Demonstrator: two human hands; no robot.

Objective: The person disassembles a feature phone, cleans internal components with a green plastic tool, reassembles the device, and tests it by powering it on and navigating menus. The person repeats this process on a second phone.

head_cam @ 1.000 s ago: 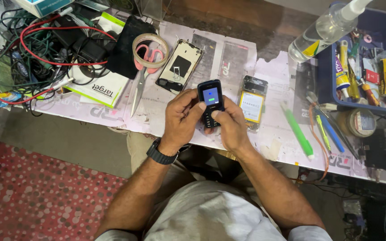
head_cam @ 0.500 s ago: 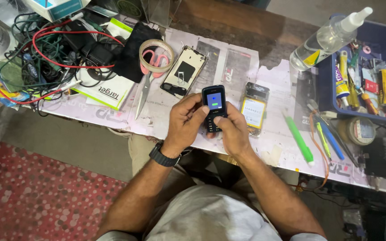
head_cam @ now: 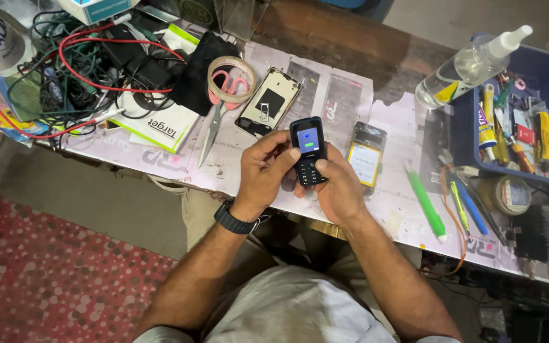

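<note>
One small black keypad phone (head_cam: 308,150), its screen lit, is held above the near edge of the paper-covered workbench (head_cam: 344,95). The left hand (head_cam: 263,170) wraps its fingers around the phone's left side, thumb at the screen's edge; the right hand (head_cam: 336,190) cradles it from below, thumb on the keys. Just right of the phone lies one opened handset with a yellow battery (head_cam: 365,159); just left, one bare phone shell (head_cam: 268,103). Farther left lie one pair of scissors (head_cam: 216,114) and one tape roll (head_cam: 231,77). Right of the phone lies one green tool (head_cam: 424,202).
</note>
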